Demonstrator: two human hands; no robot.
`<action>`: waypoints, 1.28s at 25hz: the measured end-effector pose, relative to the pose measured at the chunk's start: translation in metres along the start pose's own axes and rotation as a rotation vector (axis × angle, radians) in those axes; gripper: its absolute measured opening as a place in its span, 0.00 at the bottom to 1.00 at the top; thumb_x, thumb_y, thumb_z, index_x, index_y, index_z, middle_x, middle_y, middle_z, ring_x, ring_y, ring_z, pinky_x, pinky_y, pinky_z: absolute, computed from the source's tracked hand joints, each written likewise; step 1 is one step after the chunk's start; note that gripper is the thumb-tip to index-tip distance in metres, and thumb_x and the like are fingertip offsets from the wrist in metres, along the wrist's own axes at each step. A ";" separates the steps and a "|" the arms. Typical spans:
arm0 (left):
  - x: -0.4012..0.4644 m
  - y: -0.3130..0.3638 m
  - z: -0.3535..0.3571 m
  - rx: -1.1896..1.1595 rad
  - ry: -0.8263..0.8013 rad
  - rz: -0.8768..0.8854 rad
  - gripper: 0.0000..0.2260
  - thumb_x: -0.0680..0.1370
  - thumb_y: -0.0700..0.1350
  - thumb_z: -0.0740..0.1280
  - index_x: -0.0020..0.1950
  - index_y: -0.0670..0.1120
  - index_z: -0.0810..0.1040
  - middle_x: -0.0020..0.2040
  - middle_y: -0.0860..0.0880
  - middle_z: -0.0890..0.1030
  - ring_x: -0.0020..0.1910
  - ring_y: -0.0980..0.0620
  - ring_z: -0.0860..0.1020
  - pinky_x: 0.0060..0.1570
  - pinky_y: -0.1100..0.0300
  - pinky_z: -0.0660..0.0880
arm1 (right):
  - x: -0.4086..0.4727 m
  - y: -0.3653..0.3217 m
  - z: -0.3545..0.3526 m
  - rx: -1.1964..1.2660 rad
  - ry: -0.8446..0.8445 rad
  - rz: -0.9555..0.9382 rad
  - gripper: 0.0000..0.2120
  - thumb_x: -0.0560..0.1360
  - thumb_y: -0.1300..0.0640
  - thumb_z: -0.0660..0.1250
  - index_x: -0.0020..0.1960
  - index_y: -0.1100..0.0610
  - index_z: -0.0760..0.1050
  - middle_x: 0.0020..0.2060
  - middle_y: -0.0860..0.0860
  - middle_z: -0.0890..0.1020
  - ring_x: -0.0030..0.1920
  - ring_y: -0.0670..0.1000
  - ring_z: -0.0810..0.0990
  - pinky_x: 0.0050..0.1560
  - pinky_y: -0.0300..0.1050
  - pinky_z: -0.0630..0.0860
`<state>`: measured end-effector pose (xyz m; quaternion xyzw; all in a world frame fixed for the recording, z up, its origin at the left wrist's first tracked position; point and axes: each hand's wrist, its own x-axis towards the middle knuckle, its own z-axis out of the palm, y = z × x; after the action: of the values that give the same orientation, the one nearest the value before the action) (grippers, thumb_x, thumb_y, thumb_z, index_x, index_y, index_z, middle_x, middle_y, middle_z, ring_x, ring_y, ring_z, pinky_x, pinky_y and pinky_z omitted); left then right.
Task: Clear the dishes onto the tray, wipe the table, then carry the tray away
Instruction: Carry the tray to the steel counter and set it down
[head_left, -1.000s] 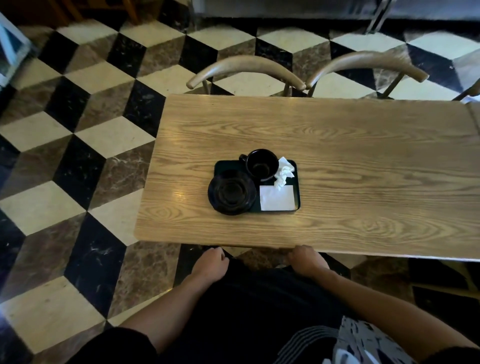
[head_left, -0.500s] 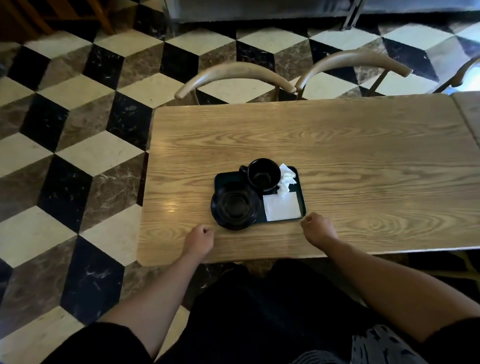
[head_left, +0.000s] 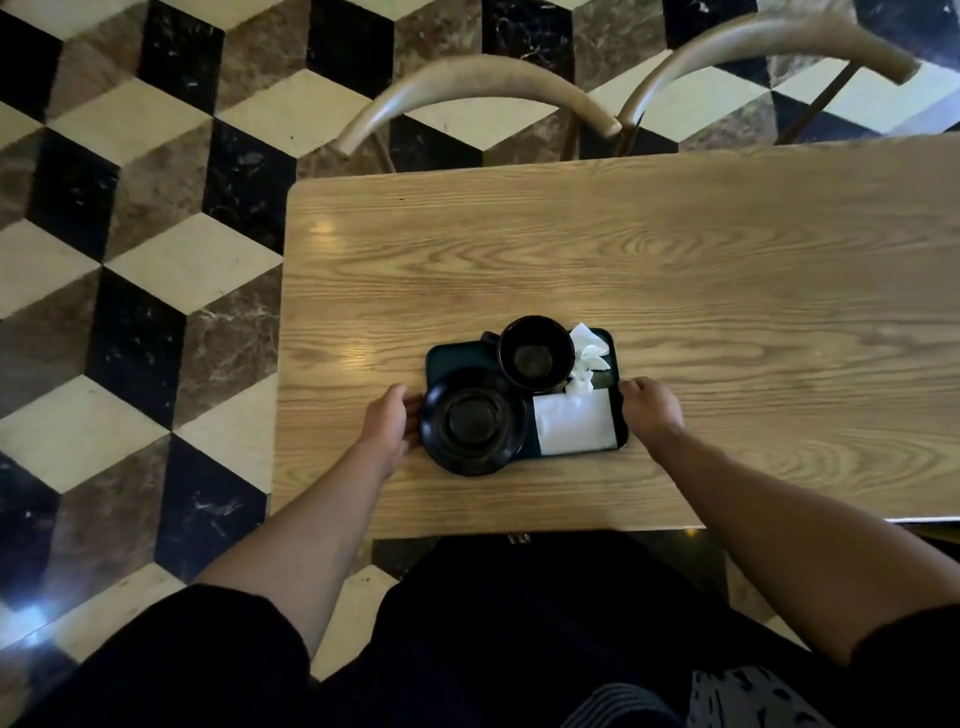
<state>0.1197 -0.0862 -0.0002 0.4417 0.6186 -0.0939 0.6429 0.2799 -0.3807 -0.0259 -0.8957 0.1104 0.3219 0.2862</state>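
Note:
A small dark tray (head_left: 457, 356) rests on the wooden table (head_left: 675, 270), close to the near edge. It carries a black cup (head_left: 535, 356) at the back, a black saucer (head_left: 472, 421) overhanging its front left corner, a flat white napkin (head_left: 574, 423) and a crumpled white tissue (head_left: 587, 358). My left hand (head_left: 387, 421) is against the tray's left edge beside the saucer, fingers curled at it. My right hand (head_left: 649, 410) is curled on the tray's right edge. The tray still lies flat on the table.
Two wooden chairs with curved backs (head_left: 483, 78) (head_left: 769, 41) stand tucked in at the table's far side. The floor (head_left: 130, 260) to the left is a black, white and brown cube pattern. My dark-clothed body is against the near table edge.
Both hands rose from below the table's near edge, crossed the tabletop and reached the two sides of the tray. The view has tipped down and come closer.

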 end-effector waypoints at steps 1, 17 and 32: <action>0.002 0.003 0.002 -0.023 -0.020 -0.022 0.19 0.84 0.56 0.57 0.55 0.43 0.79 0.46 0.44 0.83 0.43 0.46 0.80 0.43 0.54 0.76 | 0.004 0.000 0.001 0.016 -0.006 0.010 0.12 0.81 0.55 0.59 0.41 0.58 0.75 0.40 0.58 0.78 0.44 0.58 0.76 0.42 0.47 0.66; -0.006 0.014 0.013 -0.222 -0.152 -0.126 0.27 0.84 0.63 0.53 0.59 0.41 0.77 0.51 0.42 0.81 0.49 0.45 0.79 0.51 0.49 0.77 | 0.001 0.011 0.021 0.619 0.029 0.141 0.16 0.82 0.61 0.65 0.38 0.59 0.82 0.37 0.52 0.82 0.38 0.50 0.78 0.38 0.41 0.76; -0.044 -0.046 -0.048 -0.171 -0.067 -0.046 0.14 0.85 0.44 0.57 0.46 0.44 0.79 0.44 0.44 0.81 0.42 0.46 0.78 0.38 0.53 0.75 | -0.077 0.037 0.052 0.680 0.060 0.082 0.16 0.82 0.60 0.66 0.36 0.54 0.83 0.42 0.55 0.86 0.43 0.54 0.83 0.50 0.51 0.81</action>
<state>0.0449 -0.0996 0.0250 0.3674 0.6126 -0.0700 0.6963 0.1804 -0.3795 -0.0256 -0.7528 0.2555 0.2514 0.5520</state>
